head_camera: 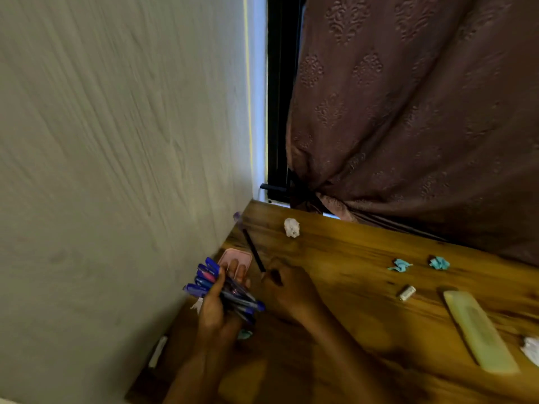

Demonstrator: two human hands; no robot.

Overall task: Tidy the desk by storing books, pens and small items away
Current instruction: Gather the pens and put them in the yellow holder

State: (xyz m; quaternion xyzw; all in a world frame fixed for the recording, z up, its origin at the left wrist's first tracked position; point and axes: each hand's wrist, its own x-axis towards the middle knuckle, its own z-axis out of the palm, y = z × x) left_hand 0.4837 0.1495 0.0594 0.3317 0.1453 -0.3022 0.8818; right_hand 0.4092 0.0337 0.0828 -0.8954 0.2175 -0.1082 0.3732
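**A:** Nearest first. What is the left grip (214,307) doing?

**B:** It is clamped round a bundle of blue pens (204,279), thumb across the barrels and caps fanning toward the wall (116,170). Its fingertips reach over a small pink item (248,256) lying on the worktop (350,272).

**A:** And the right grip (291,293)?

**B:** It is just beside the left, with its fingers curled. As far as the blur allows, the fingertips pinch the near end of a dark pencil (253,252).

**A:** How does that pencil lie?

**B:** Its long axis runs away from the right grip, up and left toward the corner where the worktop meets the wall. The far end is purplish and smeared. The held end is near the pen bundle, so I'd judge the next move to be a short swing leftward to lay it in with the others.

**A:** What else is waiting?

**B:** To the right there is a long yellow-green flat case (478,330) and a small pale cylinder (407,293), with two teal paper scraps (400,265) beyond them. All of these are well apart from both grips, and the right one is nearer. Farther back a crumpled white paper (291,227) sits near the curtain (408,112).
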